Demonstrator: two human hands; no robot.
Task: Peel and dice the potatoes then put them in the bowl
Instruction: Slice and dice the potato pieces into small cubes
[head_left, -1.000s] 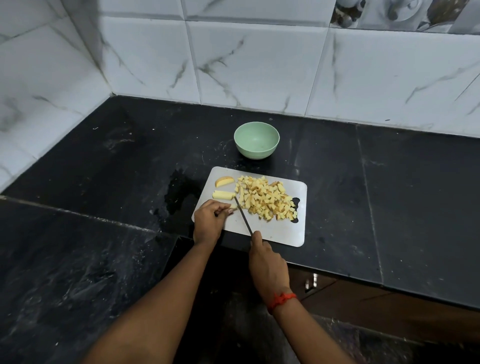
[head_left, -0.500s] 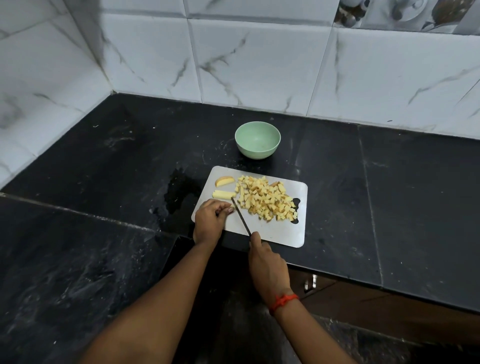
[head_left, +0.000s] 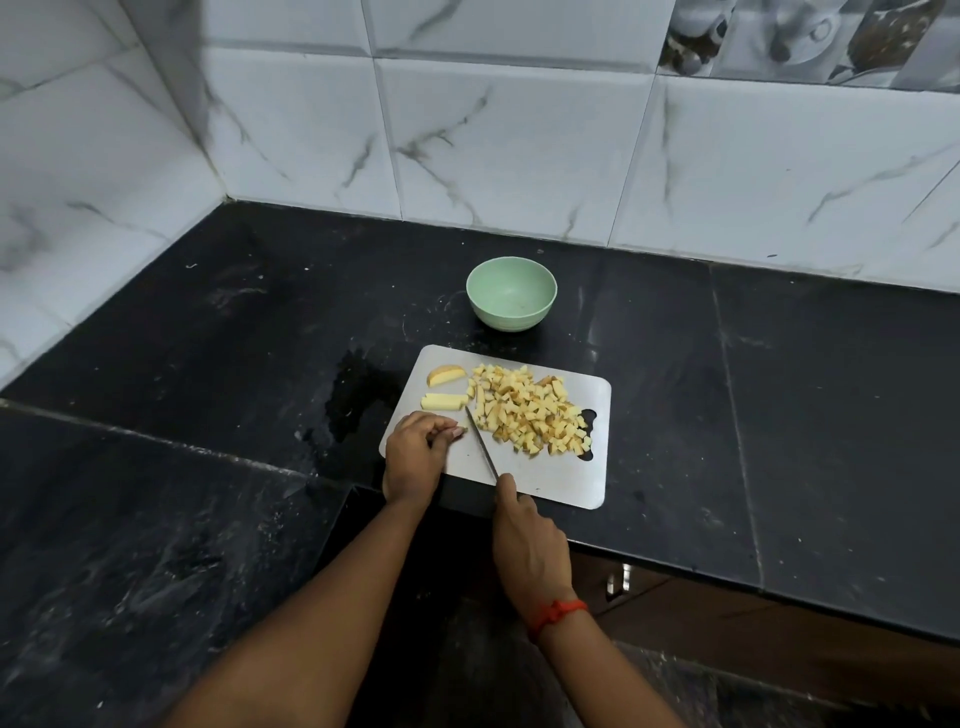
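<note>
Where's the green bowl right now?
In the head view, the green bowl stands on the black counter just beyond the far edge of the cutting board, near centre frame.

No writing can be read anywhere in this view.
The green bowl (head_left: 511, 301), the metal cutting board (head_left: 561, 478), the knife (head_left: 480, 441) and the marbled wall tiles (head_left: 519, 145) show no letters, numbers or brand marks that can be made out. The patterned tiles (head_left: 805, 36) at the far right carry only a blurred grey picture, with no legible words.
</note>
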